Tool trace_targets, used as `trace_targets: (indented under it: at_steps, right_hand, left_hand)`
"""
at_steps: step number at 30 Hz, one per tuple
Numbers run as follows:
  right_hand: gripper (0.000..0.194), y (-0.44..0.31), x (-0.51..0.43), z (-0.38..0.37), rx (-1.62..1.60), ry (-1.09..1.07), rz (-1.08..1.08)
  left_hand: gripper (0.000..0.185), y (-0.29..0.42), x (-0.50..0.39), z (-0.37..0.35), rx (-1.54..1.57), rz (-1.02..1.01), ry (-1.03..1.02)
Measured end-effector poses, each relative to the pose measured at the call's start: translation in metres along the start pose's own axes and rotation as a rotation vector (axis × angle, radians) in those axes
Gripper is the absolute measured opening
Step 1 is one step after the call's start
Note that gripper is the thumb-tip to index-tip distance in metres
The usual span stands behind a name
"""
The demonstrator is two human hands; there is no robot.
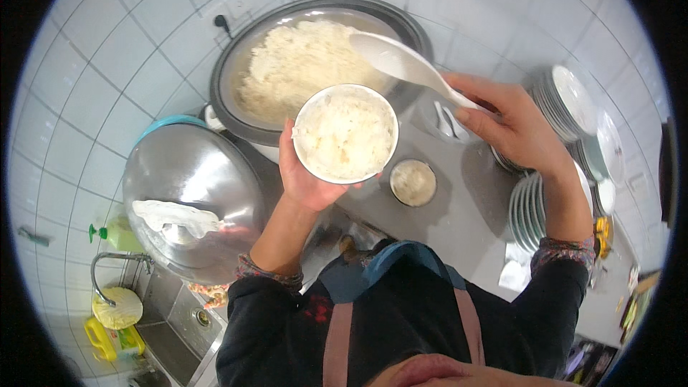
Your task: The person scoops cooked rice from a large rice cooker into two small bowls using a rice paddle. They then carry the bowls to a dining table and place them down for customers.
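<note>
My left hand cups a white bowl from below and from its left side. Cooked white rice fills that bowl up to the rim. In my right hand is the handle of a white rice paddle, whose blade hangs over the right part of a large rice cooker. A broad heap of cooked rice lies inside the cooker pot. Below and right of the held bowl, a small round container with pale contents stands on the grey counter.
Stacked plates and bowls line the counter's right side, with more plates nearer me. White spoons lie behind the small container. At left are a large metal lid, a sink with a faucet, and a yellow jug.
</note>
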State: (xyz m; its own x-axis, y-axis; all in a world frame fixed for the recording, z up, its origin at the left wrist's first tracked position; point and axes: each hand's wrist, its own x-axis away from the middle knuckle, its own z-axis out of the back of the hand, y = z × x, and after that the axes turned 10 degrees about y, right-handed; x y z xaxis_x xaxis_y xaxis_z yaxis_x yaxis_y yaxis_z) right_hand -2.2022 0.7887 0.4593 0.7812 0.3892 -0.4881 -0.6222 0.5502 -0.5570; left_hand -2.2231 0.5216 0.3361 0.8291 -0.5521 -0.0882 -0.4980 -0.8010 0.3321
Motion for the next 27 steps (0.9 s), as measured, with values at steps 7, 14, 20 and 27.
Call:
trace_targets:
  at_steps: [7,14,20,27]
  right_hand:
    - [0.036,0.008,0.076,0.014,0.336,-0.185,0.036]
    - [0.038,0.024,0.169,0.004,0.096,0.087,-0.164]
    - [0.04,0.022,0.229,-0.052,0.185,0.145,-0.268]
    - [0.038,0.026,0.247,-0.059,0.187,0.211,-0.292]
  left_hand:
    - [0.078,-0.081,0.014,0.019,0.047,0.226,0.133]
    - [0.074,-0.138,0.036,0.049,0.23,0.242,0.199]
    - [0.072,-0.173,0.038,0.059,0.025,0.106,0.331]
    - [0.069,-0.197,0.042,0.067,0.072,0.131,0.361]
